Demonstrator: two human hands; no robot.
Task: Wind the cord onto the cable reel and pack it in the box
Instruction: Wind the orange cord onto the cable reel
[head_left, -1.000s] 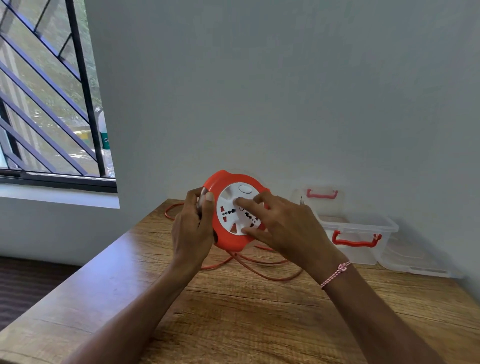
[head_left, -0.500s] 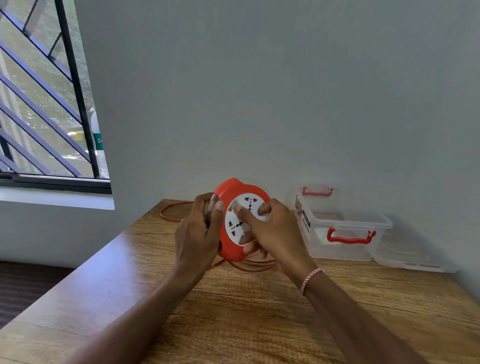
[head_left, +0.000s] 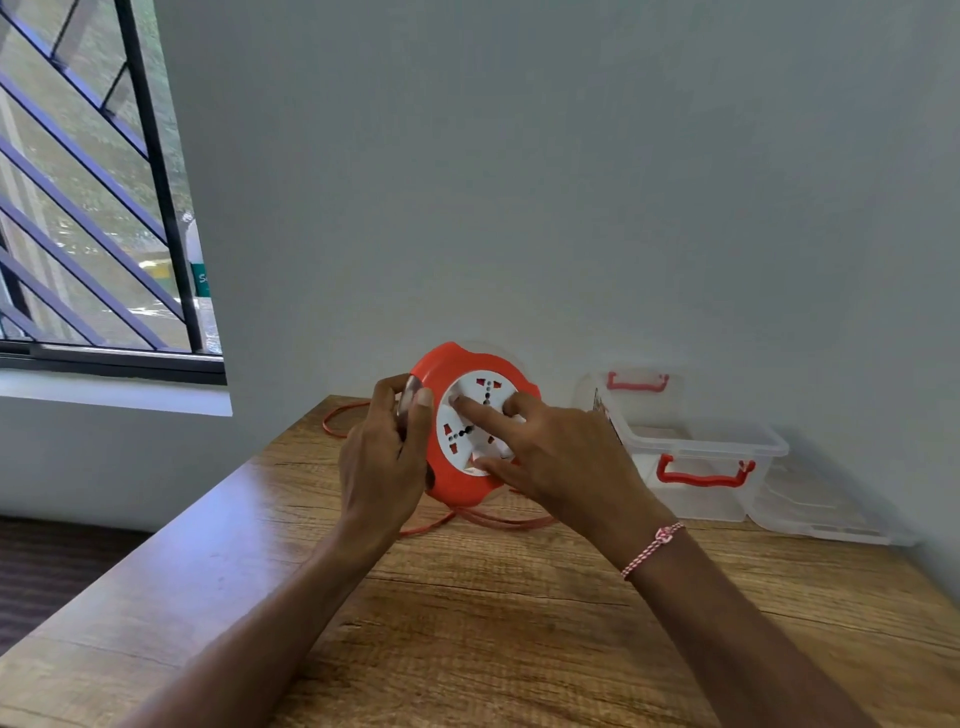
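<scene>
Orange and white, the reel is held on edge above the wooden worktop at mid-frame, its socket face toward the camera. The left hand is closed around the reel's left rim, while the right hand lies spread on the white face, forefinger stretched across it and gripping nothing. Orange cord trails loose on the worktop under and behind the reel, and the clear box with red handles stands open at right, near the wall.
</scene>
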